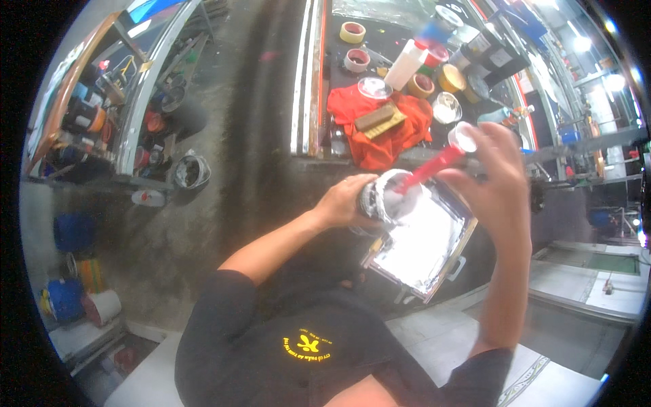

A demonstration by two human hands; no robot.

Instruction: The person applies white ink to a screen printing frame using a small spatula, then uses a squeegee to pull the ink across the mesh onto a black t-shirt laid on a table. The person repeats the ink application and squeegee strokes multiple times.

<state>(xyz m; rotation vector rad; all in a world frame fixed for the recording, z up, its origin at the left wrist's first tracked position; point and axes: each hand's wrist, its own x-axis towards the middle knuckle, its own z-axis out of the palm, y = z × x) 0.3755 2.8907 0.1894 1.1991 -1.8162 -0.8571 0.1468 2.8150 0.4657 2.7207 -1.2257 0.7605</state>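
Observation:
My left hand (342, 201) is wrapped round the side of an open tub (369, 201), smeared with white at the rim. Soft white stuff shows inside. My right hand (498, 180), slightly blurred, has its fingers curved round the upper part of a red stick-like tool (432, 165) with a round white end. The tool slants down into the tub's mouth; its lower tip is hard to make out in the white. Below the tub lies a framed panel (420, 247) with a bright, shiny white surface.
On the table ahead, a red cloth (380, 146) carries a brown block (376, 119). Tape rolls (353, 32), a white bottle (405, 66), a clear cup (447, 107) and dark containers (491, 51) crowd behind it. A white-smeared bucket (192, 171) stands on the floor left.

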